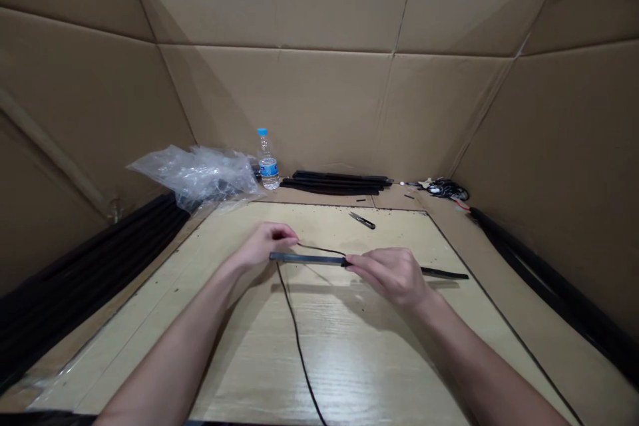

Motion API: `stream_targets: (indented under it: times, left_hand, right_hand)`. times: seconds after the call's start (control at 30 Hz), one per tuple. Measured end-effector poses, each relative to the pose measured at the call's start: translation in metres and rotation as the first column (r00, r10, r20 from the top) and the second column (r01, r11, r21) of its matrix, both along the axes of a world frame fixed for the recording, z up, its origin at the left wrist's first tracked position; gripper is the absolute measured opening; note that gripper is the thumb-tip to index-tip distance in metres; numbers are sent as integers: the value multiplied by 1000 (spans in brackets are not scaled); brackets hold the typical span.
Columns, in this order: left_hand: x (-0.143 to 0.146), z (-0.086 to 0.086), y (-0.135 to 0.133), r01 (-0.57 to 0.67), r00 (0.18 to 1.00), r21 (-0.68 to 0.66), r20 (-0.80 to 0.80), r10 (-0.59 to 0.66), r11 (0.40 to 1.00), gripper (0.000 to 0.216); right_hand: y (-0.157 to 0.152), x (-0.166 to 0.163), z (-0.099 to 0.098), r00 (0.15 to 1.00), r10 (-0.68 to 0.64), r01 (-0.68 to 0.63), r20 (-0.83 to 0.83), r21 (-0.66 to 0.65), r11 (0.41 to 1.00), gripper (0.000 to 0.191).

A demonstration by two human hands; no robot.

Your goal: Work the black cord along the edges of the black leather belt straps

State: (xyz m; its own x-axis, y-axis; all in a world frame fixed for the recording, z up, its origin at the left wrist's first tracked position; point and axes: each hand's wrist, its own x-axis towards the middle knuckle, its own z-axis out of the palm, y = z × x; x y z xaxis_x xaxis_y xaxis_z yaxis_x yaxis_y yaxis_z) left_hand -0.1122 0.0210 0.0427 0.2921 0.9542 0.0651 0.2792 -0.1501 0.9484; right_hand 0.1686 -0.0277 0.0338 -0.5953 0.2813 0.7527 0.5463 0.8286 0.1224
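Note:
My right hand (392, 273) is closed round a long thin black strip (309, 258), thumb and fingers pinching it near its middle. The strip's greyish flat part runs left from those fingers, and a black tail comes out on the right of my hand. A thin black cord (322, 249) stretches from the right fingertips to my left hand (267, 243), which pinches it between thumb and fingertips. The strip's left end lies just below my left hand; whether they touch is unclear. More cord (297, 333) hangs from there towards the front edge of the table.
Small thread snips (363, 220) lie on the wooden board (319, 359). Behind stand a water bottle (268, 170), a clear plastic bag (204, 176), black strips (337, 183) and tangled wires (446, 188). Black tubes (94, 266) line the left side. Cardboard walls (279, 93) enclose the table.

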Motion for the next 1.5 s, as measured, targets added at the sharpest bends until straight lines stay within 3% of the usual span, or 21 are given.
stream_targets:
  times: [0.1, 0.2, 0.27, 0.37, 0.47, 0.6, 0.7, 0.93, 1.23, 1.5]
  left_hand:
    - [31, -13, -13, 274, 947, -108, 201, -249, 955, 34]
    - [54, -19, -28, 429, 848, -47, 365, -384, 902, 38]
    - [61, -19, -36, 486, 802, 7, 392, -450, 874, 38]
    - [62, -17, -40, 483, 786, 3, 440, -435, 875, 28]
    - [60, -19, -39, 503, 745, -104, 555, -370, 858, 26]
    - [58, -22, -41, 613, 678, -256, 655, -332, 747, 27]
    - [58, -22, -44, 678, 620, -262, 705, -343, 687, 28]
    - [59, -15, -48, 649, 650, -325, 707, -280, 687, 19]
    - [65, -19, -44, 480, 743, -175, 603, -292, 860, 31]
    - [80, -15, -47, 330, 718, -230, 691, -84, 916, 31]
  right_hand:
    - [-4, -5, 1, 996, 75, -72, -43, 71, 995, 13]
    - [-7, -9, 3, 990, 127, -120, -64, 95, 988, 12]
    - [-8, -10, 3, 988, 143, -136, -62, 96, 986, 12]
    - [-10, -12, 3, 988, 146, -140, -50, 106, 984, 12]
    - [-11, -13, 2, 988, 146, -140, -50, 111, 984, 11]
    - [-12, -11, -1, 989, 146, -142, -25, 118, 983, 16]
    - [-13, -9, 1, 988, 155, -153, -8, 119, 981, 19]
    - [-17, -12, 9, 986, 164, -163, -1, 131, 978, 11]
    - [-19, -15, 7, 987, 158, -159, 20, 147, 976, 7]
    - [-18, -11, 3, 1000, 28, -27, -1, 117, 993, 34]
